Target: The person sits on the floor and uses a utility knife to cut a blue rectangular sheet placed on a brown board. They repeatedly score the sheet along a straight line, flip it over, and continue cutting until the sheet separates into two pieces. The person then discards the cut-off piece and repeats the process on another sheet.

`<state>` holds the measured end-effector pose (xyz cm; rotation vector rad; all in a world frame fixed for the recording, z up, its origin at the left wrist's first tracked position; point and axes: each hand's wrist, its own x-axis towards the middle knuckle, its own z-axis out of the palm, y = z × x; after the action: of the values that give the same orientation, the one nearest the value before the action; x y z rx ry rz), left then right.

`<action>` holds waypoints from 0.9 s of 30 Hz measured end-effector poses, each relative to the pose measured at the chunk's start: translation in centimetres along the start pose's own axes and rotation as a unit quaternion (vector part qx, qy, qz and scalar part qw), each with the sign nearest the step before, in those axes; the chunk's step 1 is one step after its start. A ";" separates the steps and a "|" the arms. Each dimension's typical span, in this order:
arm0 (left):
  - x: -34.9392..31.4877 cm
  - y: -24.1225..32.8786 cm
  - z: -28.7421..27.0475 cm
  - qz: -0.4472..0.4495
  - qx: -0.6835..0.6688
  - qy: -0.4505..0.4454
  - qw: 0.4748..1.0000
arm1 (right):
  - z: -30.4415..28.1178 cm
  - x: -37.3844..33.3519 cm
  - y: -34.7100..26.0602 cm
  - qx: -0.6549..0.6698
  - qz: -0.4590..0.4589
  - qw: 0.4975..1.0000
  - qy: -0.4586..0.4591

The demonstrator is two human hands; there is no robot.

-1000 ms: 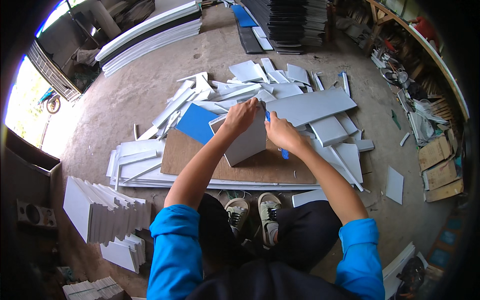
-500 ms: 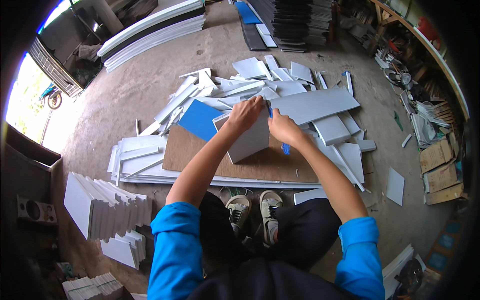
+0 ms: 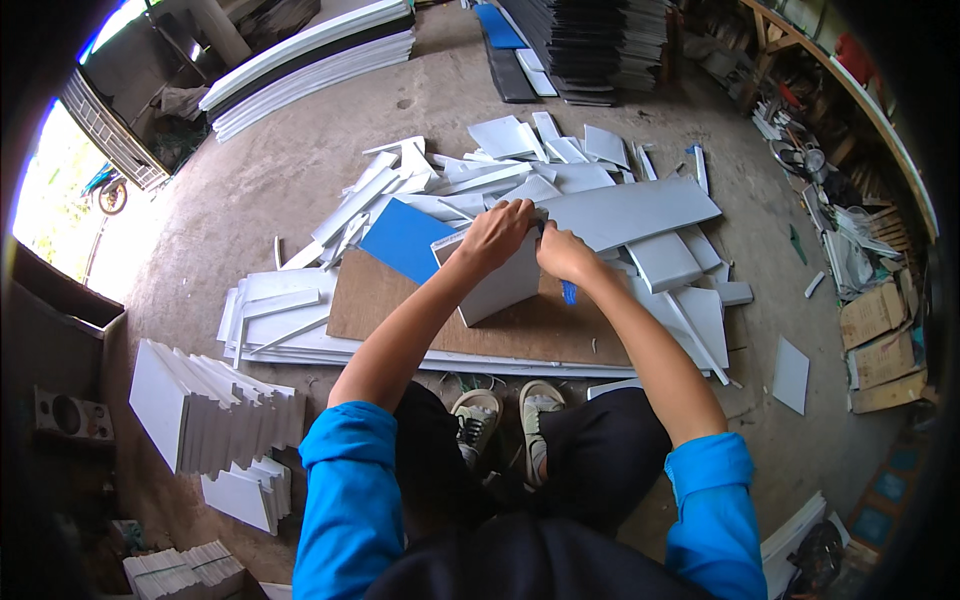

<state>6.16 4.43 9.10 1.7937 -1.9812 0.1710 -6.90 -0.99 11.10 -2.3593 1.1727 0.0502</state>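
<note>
A white board (image 3: 505,290) stands on edge, tilted, on a brown wooden sheet (image 3: 385,310). My left hand (image 3: 497,238) is closed over the board's upper edge near its far corner. Right beside it, my right hand (image 3: 566,250) is wrapped round a slim blue tool that looks like a utility knife (image 3: 569,292), at the board's right edge. Only the lower end of its handle shows below my fist; the blade is hidden. A blue panel (image 3: 408,240) lies flat just behind the board's left side.
White offcuts (image 3: 485,180) are heaped beyond the sheet, with a long grey-white board (image 3: 630,212) on the right. Stacked white pieces (image 3: 205,415) stand at the near left. Dark sheets (image 3: 575,50) are piled at the back. Cardboard (image 3: 875,325) lies far right.
My right hand has shifted slightly left and up against my left hand, and less of the blue knife shows. The board stands in nearly the same place.
</note>
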 end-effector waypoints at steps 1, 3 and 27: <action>0.1 0.0 -0.1 -0.016 -0.011 -0.003 1.000 | 0.1 0.1 -0.1 0.003 -0.003 1.000 0.005; 0.2 0.2 -0.3 -0.047 -0.053 0.017 0.997 | 0.4 0.0 -0.1 0.009 -0.008 1.000 0.014; 2.6 -0.9 -0.7 -0.097 -0.150 0.081 0.981 | -1.3 -0.3 -1.1 -0.053 0.006 0.998 0.047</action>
<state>7.05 2.22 10.63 1.7045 -1.6127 -0.0419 -6.54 -0.79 12.71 -2.4697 1.2568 0.0064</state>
